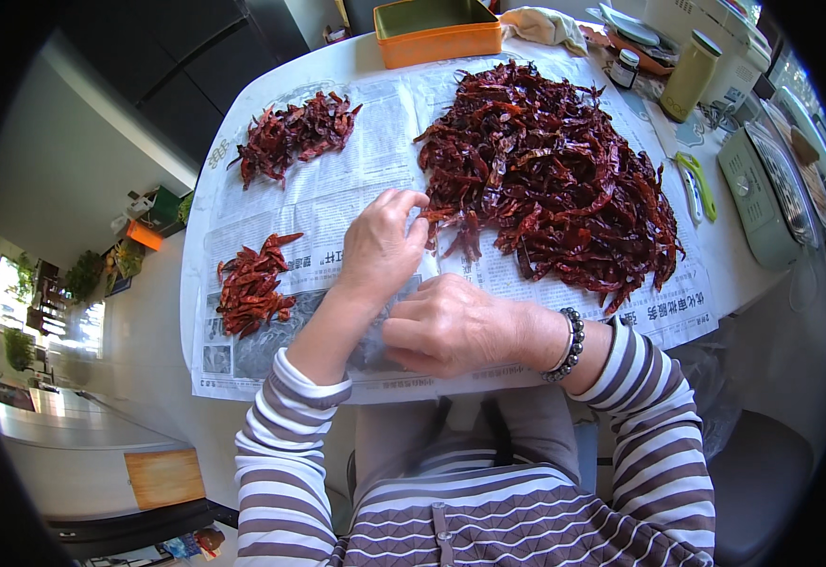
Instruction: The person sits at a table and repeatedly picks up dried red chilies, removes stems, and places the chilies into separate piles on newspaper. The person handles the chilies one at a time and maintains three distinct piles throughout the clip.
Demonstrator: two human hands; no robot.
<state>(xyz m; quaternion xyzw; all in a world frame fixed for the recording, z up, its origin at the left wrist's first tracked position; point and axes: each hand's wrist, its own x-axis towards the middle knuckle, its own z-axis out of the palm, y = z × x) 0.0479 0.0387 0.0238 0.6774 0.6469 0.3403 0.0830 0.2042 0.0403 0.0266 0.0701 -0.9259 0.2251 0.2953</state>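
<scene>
A large heap of dried red chilies (pixel 540 170) covers the right part of the newspaper (pixel 377 142) spread on the table. At the heap's near left edge is my left hand (pixel 385 241), thumb and forefinger curved beside a few loose chilies (pixel 464 237); whether they pinch one is not clear. My right hand (pixel 448 329) is low over the newspaper's near edge, its fingers curled under so that any content is hidden. A smaller pile of dark chilies (pixel 299 133) lies at the far left. Nearer on the left is a small pile of brighter red chilies (pixel 255 287).
An orange rectangular box (pixel 438 49) stands at the table's far edge beside a cloth (pixel 544 28). To the right are a dark-capped bottle (pixel 624 69), a tall lidded container (pixel 689 76), green-handled scissors (pixel 700 188) and a pale green appliance (pixel 757 195).
</scene>
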